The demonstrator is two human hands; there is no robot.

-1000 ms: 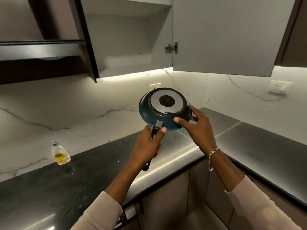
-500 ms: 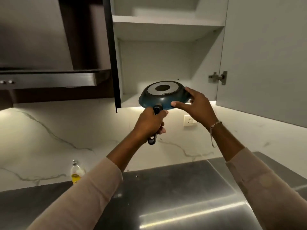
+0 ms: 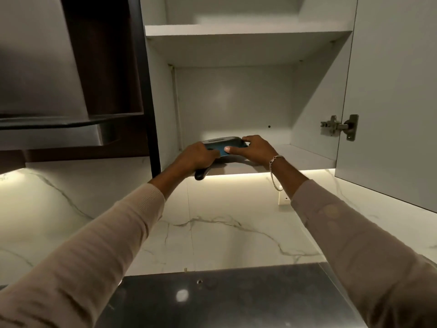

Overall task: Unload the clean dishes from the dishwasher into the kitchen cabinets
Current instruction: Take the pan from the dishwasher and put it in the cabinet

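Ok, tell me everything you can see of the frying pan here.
The frying pan is dark teal outside, with a silvery base disc and a black handle. It is upside down, roughly level, at the front of the open cabinet's bottom shelf, handle poking past the edge. The left hand grips the handle; the right hand holds the rim. Whether it rests on the shelf is unclear.

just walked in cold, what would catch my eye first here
At the centre, the left hand grips the handle of an upturned blue frying pan while the right hand holds its rim, at the lower shelf of an open cabinet. Its door stands open at right.
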